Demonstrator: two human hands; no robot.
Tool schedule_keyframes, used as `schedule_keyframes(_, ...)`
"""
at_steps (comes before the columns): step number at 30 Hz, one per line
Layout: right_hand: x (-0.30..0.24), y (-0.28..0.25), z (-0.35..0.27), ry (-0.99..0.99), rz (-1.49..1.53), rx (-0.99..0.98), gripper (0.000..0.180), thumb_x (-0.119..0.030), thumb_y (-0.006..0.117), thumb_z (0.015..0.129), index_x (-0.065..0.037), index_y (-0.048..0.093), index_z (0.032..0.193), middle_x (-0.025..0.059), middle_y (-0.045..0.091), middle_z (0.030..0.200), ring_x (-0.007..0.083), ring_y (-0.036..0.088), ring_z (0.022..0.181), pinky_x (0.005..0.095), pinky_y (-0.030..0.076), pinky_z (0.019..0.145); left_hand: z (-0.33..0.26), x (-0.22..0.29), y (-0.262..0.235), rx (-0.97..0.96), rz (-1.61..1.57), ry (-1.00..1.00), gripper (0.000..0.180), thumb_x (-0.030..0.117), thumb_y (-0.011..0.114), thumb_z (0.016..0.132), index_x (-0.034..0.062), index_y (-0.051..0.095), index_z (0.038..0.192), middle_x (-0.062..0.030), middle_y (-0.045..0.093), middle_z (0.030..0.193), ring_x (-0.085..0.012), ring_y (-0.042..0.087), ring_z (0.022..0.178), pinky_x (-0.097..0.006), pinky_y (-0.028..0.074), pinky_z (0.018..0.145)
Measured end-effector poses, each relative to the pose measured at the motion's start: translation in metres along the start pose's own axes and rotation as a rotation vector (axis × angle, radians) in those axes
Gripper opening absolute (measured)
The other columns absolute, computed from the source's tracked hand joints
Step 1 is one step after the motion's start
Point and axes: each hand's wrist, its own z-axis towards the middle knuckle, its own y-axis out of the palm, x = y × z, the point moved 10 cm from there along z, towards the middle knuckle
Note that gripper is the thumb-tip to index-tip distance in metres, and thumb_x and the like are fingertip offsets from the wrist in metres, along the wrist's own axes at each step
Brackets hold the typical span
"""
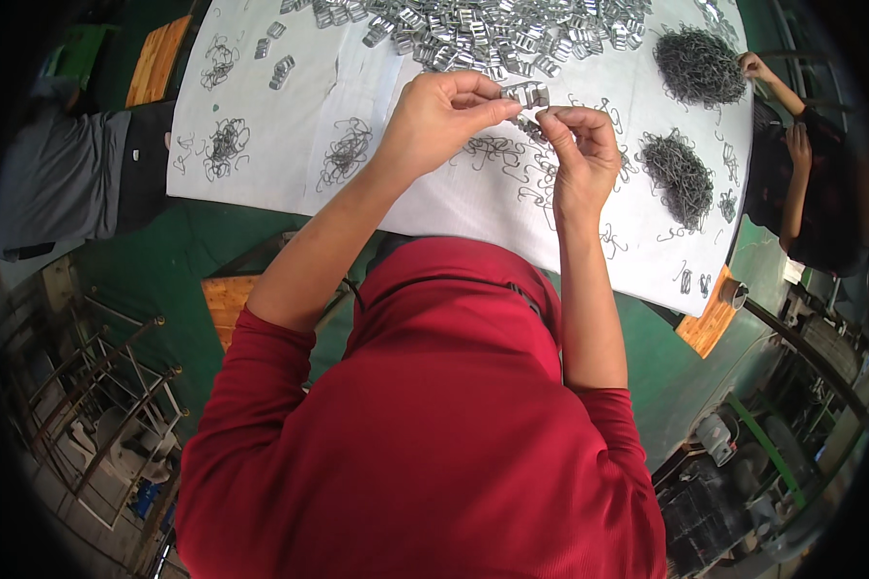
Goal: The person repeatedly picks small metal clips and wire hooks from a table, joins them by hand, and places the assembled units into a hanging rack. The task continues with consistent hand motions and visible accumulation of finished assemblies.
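Your left hand (441, 114) pinches a small metal buckle (528, 94) between thumb and forefinger, fingers closed tight on its near-left edge, held up above the white tabletop (261, 183). Your right hand (581, 145) meets it from the right, fingers closed in a pinch at the buckle's lower right corner; it looks to be holding a thin wire hook, though the wire itself is too fine to make out between the fingertips.

To do this well, keep the buckle steady and level in your left hand and let only the right fingers move, so the wire finds its slot without slipping. Hold both close over the tabletop, so anything dropped lands among the loose wire hooks (497, 150) just below.

The heap of shiny buckles (492, 34) lies at the far edge, within reach. Two dark piles of wire (681, 174) sit to the right, where another person's hand (755, 68) works at the farther one. Small wire tangles (346, 152) lie to the left.
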Motion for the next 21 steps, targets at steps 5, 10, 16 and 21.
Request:
schedule_keyframes(5,-0.001,0.003,0.003,-0.016,-0.048,-0.011,0.014,-0.001,0.068,0.074,-0.003,0.056,0.081,0.0052,0.063,0.080,0.0106,0.056,0.076,0.0228,0.045,0.072,0.002,0.002,-0.003,0.028,-0.030,0.053,0.018,0.015,0.069,0.076,-0.0005,0.066,0.084,-0.0038,0.065,0.070,-0.0052,0.058,0.065,-0.019,0.045,0.057)
schedule_keyframes(10,0.012,0.016,0.004,0.146,0.101,-0.102,0.013,0.001,0.066,0.075,-0.001,0.057,0.083,0.0065,0.063,0.081,0.0116,0.058,0.076,0.0227,0.045,0.072,0.007,0.007,-0.012,0.073,0.001,0.131,0.019,0.014,0.069,0.075,-0.0002,0.066,0.087,-0.0048,0.066,0.073,-0.0078,0.060,0.066,-0.021,0.046,0.059)
schedule_keyframes(16,0.033,0.028,0.010,0.278,0.080,-0.274,0.018,-0.005,0.066,0.077,-0.001,0.057,0.093,0.0051,0.062,0.083,0.0133,0.057,0.080,0.0253,0.045,0.075,0.006,0.034,-0.021,-0.017,0.227,0.327,0.018,0.009,0.067,0.076,0.0018,0.066,0.093,-0.0027,0.065,0.083,-0.0087,0.058,0.076,-0.021,0.046,0.069)
schedule_keyframes(21,0.073,0.024,0.016,0.204,-0.441,-0.366,0.012,-0.012,0.065,0.077,-0.004,0.063,0.087,0.0032,0.062,0.080,0.0149,0.056,0.080,0.0277,0.044,0.075,0.001,0.040,-0.057,0.082,0.327,0.332,0.018,0.008,0.067,0.076,0.0019,0.066,0.093,-0.0020,0.064,0.082,-0.0072,0.056,0.075,-0.020,0.044,0.069)
